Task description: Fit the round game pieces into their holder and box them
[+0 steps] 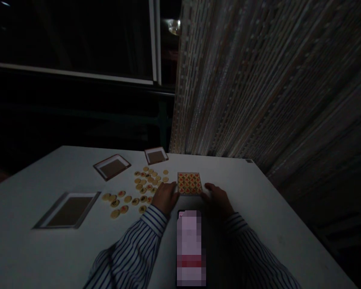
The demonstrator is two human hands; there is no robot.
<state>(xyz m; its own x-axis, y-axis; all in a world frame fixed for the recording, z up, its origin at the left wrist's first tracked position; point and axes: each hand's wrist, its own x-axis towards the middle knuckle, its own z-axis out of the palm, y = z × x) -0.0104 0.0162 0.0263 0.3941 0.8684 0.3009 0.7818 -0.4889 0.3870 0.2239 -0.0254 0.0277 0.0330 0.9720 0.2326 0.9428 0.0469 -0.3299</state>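
Tray [190, 195] — between hands [165, 196] [220, 200], on table [276, 208]

The 1 view looks forward and down from the wearer's head, above and behind the left hand [165, 197] and right hand [218, 198]. Both hands sit below mid-view, fairly near, sleeves [132, 249] running back toward the camera. It reaches past them over the table [228, 170] to the window [78, 36] and curtain [243, 80].
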